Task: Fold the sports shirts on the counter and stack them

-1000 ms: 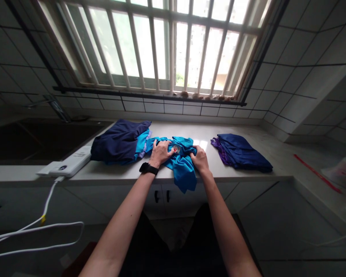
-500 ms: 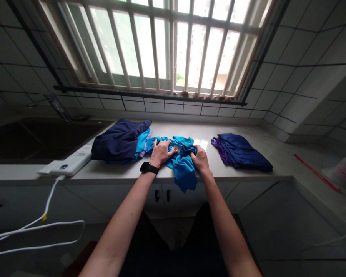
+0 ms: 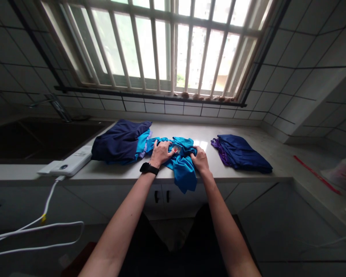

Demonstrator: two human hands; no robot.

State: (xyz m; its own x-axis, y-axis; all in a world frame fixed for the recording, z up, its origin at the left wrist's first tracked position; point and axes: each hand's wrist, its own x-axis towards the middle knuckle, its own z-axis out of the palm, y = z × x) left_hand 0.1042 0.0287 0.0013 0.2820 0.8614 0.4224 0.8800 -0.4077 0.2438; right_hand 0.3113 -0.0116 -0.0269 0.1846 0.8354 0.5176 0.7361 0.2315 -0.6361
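A crumpled bright blue garment (image 3: 185, 169) with a small red and white print lies on the counter, one part drooping over the front edge. My left hand (image 3: 161, 152), a black watch on its wrist, is closed on the garment's left side. At its right side my right hand (image 3: 200, 158) grips a bunched fold, fingertips partly hidden by the cloth. Left of my hands is a pile of clothes (image 3: 118, 140), dark navy on top with blue and lilac layers showing. A folded navy garment (image 3: 245, 152) rests to the right, with purple cloth beneath it.
A white power strip (image 3: 75, 159) with a white cable lies at the left, beside the dark sink (image 3: 46, 138) and its faucet (image 3: 57, 107). On the right side counter is a red strip (image 3: 317, 175) near a plastic bag (image 3: 344, 175). A barred window (image 3: 173, 50) is behind.
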